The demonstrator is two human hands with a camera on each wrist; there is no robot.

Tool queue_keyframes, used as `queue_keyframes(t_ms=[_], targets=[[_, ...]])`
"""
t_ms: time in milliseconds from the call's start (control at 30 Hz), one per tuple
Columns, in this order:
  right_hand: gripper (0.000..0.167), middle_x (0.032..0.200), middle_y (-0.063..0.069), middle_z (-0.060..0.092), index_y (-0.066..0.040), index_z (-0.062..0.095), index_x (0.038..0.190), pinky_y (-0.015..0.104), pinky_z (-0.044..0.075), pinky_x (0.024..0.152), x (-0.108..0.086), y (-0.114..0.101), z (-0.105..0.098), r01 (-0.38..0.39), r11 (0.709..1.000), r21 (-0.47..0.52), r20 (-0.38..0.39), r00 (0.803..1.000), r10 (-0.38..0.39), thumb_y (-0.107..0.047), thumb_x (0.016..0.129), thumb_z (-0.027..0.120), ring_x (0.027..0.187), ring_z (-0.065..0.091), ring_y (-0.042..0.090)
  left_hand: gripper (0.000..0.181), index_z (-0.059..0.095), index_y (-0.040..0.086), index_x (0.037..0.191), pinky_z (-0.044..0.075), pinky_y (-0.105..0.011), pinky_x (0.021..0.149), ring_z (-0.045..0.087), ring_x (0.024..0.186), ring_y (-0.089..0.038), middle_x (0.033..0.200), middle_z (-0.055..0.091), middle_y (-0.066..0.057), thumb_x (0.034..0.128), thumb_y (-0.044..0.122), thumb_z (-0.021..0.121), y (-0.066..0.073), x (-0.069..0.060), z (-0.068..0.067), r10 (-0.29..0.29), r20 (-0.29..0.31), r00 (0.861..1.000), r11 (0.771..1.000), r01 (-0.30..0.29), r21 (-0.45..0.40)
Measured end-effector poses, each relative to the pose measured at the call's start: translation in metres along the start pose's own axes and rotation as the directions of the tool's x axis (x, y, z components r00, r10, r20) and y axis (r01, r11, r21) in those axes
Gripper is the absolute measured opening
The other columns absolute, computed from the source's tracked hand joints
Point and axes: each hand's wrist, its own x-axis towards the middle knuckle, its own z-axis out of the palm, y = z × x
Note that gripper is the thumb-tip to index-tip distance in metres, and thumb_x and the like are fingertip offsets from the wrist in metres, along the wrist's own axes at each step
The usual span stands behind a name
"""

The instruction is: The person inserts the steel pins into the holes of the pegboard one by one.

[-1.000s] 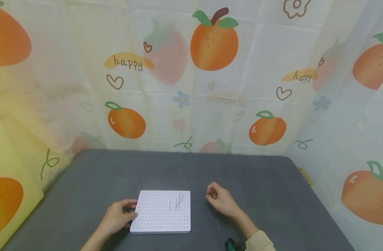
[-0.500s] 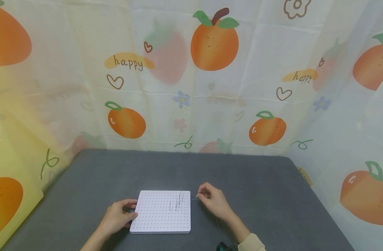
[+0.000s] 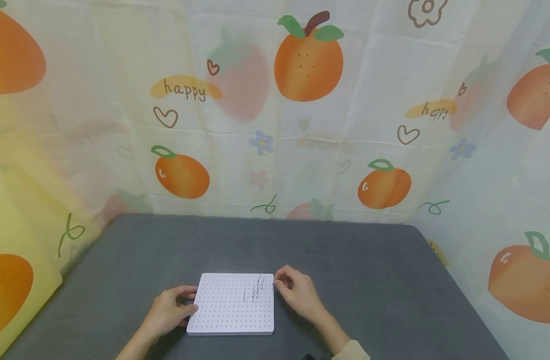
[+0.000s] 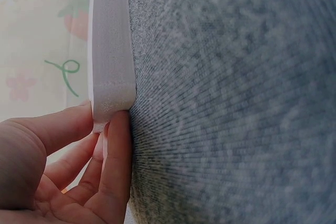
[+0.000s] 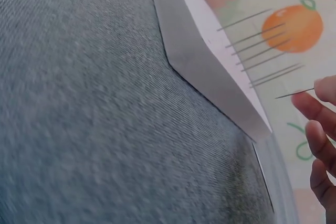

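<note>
A white square board (image 3: 225,317) with rows of small holes lies on the grey table. Several thin metal needles (image 5: 262,62) stand in it towards its far right part. My left hand (image 3: 168,311) grips the board's left edge, thumb and fingers meeting its side in the left wrist view. Beside the far right corner is my right hand (image 3: 299,295). Between thumb and forefinger it pinches another thin needle (image 5: 289,96), which points towards the standing ones. In the right wrist view this needle's tip is apart from the board.
The grey tabletop (image 3: 383,280) extends around the board. A fruit-print curtain (image 3: 302,165) hangs behind and at both sides. A thin dark line (image 5: 264,179), perhaps a loose needle, runs beyond the board's corner in the right wrist view.
My right hand has moved left to the board's right edge, covering the thin needle seen there earlier. The needle by my right forearm is now hidden. My left hand and the board stay put.
</note>
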Motion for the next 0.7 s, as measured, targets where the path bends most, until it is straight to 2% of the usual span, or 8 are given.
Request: queue_keyframes(t_ms=[133, 300, 433, 700], targets=[[0.008, 0.072, -0.01, 0.058, -0.015, 0.062, 0.083, 0.016, 0.042, 0.057, 0.0, 0.0, 0.005, 0.014, 0.999, -0.032, -0.026, 1.0, -0.015, -0.01, 0.08, 0.068, 0.065, 0.049, 0.002, 0.047, 0.057, -0.002, 0.119, 0.054, -0.03, 0.051, 0.056, 0.066, -0.013, 0.1, 0.062, -0.012, 0.0743, 0.005, 0.072, 0.0, 0.0, 0.0, 0.004, -0.004, 1.0, 1.0, -0.004, -0.003], [0.011, 0.071, -0.012, 0.057, -0.018, 0.062, 0.082, 0.015, 0.038, 0.056, -0.001, -0.003, 0.011, -0.009, 0.998, -0.069, -0.04, 0.999, 0.007, -0.01, 0.079, 0.069, 0.064, 0.047, 0.003, 0.047, 0.057, -0.003, 0.118, 0.054, -0.03, 0.051, 0.056, 0.066, -0.013, 0.1, 0.062, -0.013, 0.0741, 0.004, 0.072, 0.0, 0.0, 0.001, 0.013, -0.006, 1.0, 1.0, -0.013, -0.007], [0.009, 0.071, -0.011, 0.057, -0.018, 0.062, 0.082, 0.015, 0.037, 0.056, -0.001, -0.005, 0.014, -0.022, 0.995, -0.098, -0.033, 0.999, 0.019, -0.013, 0.079, 0.069, 0.064, 0.046, 0.002, 0.047, 0.057, -0.003, 0.118, 0.054, -0.03, 0.051, 0.056, 0.066, -0.013, 0.1, 0.062, -0.013, 0.0741, 0.004, 0.072, 0.0, -0.001, 0.0, 0.01, -0.004, 1.0, 1.0, -0.01, -0.01], [0.009, 0.071, -0.013, 0.058, -0.021, 0.062, 0.082, 0.015, 0.035, 0.054, -0.002, -0.005, 0.018, 0.002, 0.991, -0.132, -0.006, 1.0, -0.003, -0.014, 0.08, 0.068, 0.062, 0.044, 0.001, 0.046, 0.057, -0.003, 0.117, 0.054, -0.029, 0.05, 0.058, 0.066, -0.013, 0.1, 0.063, -0.013, 0.0735, 0.003, 0.071, -0.002, 0.001, 0.003, 0.01, -0.019, 1.0, 1.0, -0.01, -0.019]])
